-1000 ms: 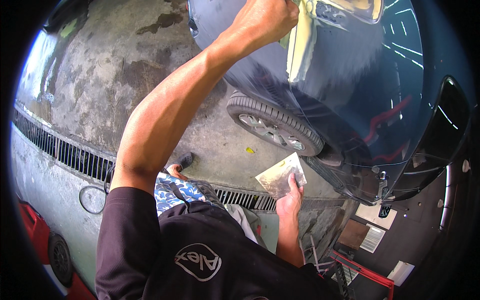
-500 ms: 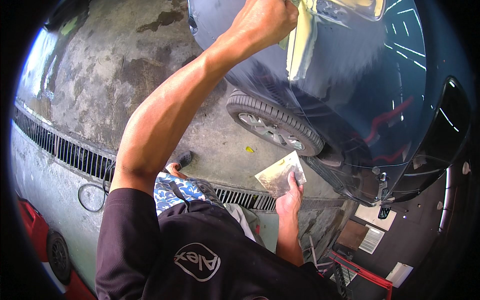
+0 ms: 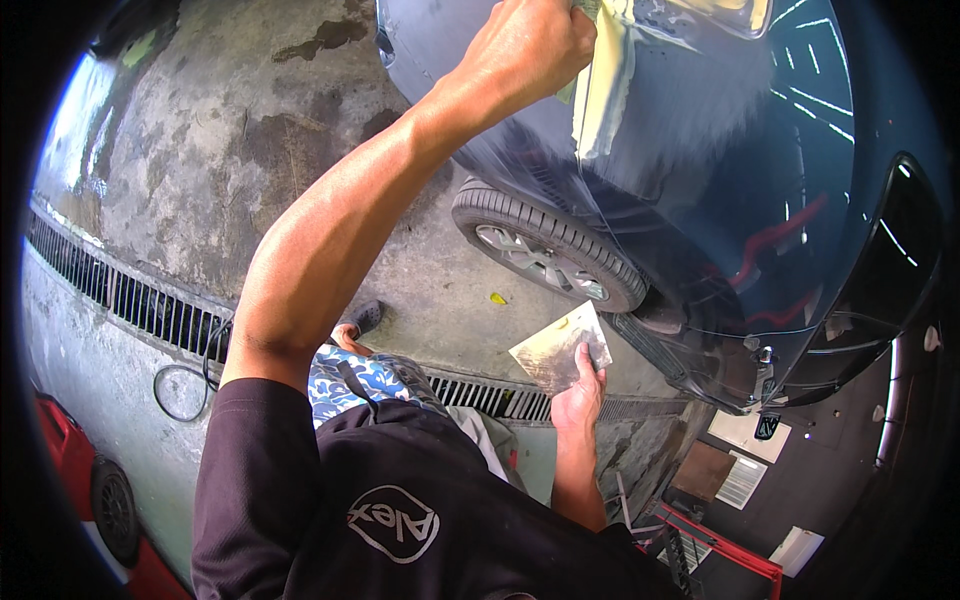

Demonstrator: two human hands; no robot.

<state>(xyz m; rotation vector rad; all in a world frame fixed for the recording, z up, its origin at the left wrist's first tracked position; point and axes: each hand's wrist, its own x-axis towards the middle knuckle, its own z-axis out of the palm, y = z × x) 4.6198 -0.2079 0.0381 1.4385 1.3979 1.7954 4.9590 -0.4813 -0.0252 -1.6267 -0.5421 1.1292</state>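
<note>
My left hand (image 3: 528, 48) is closed in a fist at the top, against the rear corner of a dark blue car (image 3: 690, 210). A thin greenish spreader (image 3: 567, 92) shows at its edge, mostly hidden by the fingers. Beside it, pale yellow body filler (image 3: 604, 95) runs down the panel in a thick band, with more higher up around a light. Lower down, away from the car, my right hand (image 3: 577, 402) grips a square mixing plate (image 3: 552, 352), thumb on top. Yellowish and dark smears cover its face.
Below the filled panel is the car's wheel (image 3: 545, 255). A slotted drain grate (image 3: 160, 312) crosses the concrete floor, with a looped black cable (image 3: 160, 395) by it. A red car (image 3: 70, 450) stands at lower left, and a red metal frame (image 3: 725, 540) at lower right.
My left hand and forearm have shifted very slightly left along the panel. The right hand and its plate stay where they were.
</note>
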